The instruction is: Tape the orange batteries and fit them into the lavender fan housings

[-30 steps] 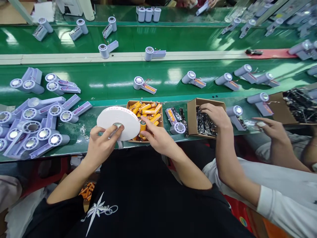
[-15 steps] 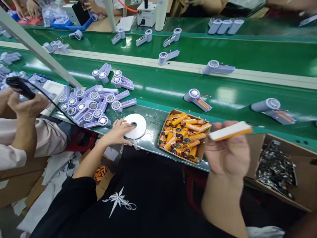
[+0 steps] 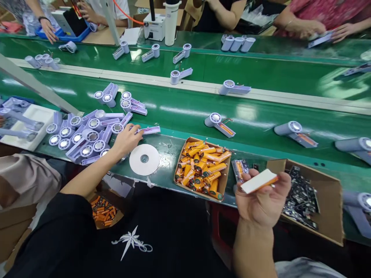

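The green belt runs across a busy work room, with other people's hands at its far side. The right hand is held up near the box of orange batteries, on its right. Its fingers pinch one battery with a white pad on top. The left hand reaches left of that box onto a pile of purple fans. It touches a fan, but whether it grips one cannot be told. A white tape roll lies flat just left of the box.
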Tool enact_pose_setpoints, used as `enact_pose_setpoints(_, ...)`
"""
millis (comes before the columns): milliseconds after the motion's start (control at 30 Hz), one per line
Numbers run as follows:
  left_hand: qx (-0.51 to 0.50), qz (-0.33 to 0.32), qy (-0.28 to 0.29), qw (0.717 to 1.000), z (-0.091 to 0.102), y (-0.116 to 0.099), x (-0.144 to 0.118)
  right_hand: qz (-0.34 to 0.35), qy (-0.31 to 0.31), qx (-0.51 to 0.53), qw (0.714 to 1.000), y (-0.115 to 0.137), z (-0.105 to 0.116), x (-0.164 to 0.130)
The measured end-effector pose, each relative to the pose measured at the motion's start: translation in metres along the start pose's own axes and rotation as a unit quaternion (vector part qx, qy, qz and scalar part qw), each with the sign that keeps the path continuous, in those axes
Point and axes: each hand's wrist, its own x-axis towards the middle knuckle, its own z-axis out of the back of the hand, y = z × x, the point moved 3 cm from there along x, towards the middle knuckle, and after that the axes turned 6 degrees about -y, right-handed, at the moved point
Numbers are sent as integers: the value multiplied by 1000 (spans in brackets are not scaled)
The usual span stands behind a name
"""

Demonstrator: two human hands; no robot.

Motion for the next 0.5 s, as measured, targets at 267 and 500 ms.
enact_pose_setpoints(267,35,-169,164,971,-71,-92,169,22,85,-85,992,3,-79,77)
enact_pose_setpoints(500,-1,-180,201,963,-76,-82,200,38,296,-258,919,-70,-137,147)
